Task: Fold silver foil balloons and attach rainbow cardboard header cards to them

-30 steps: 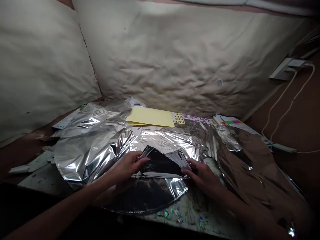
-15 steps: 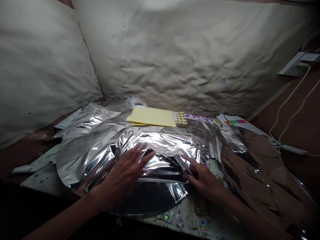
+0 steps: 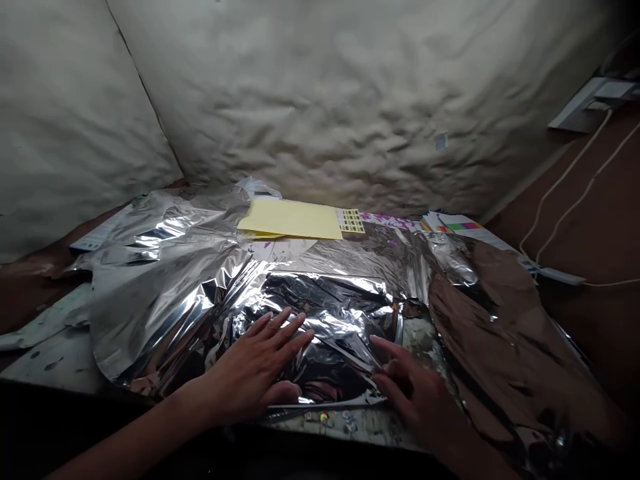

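Observation:
My left hand [image 3: 263, 370] lies flat with fingers spread on a sheet of shiny silver foil [image 3: 325, 310]. The sheet is smooth in places and creased in others, and its front edge lies near the table's edge. At the foil's right part, my right hand [image 3: 407, 383] is closed, thumb and forefinger around a flat shiny strip [image 3: 363, 353]. Whether this strip is a separate tool or a fold of the foil, I cannot tell. More crumpled silver foil [image 3: 165, 287] spreads to the left, and a large brownish reflective sheet [image 3: 500, 320] drapes on the right.
Behind the foil lie yellow sheets [image 3: 293, 220] and a yellow label sheet [image 3: 353, 220]. Papers with coloured bars [image 3: 463, 227] rest at the back right. White cables [image 3: 563, 193] hang from a wall socket [image 3: 590, 103]. Small glittery dots [image 3: 325, 418] lie at the table's front.
The foil's front edge has come nearer to me, and the dark rounded piece in front of it is now covered. My left hand has flattened onto the foil. The view has shifted slightly.

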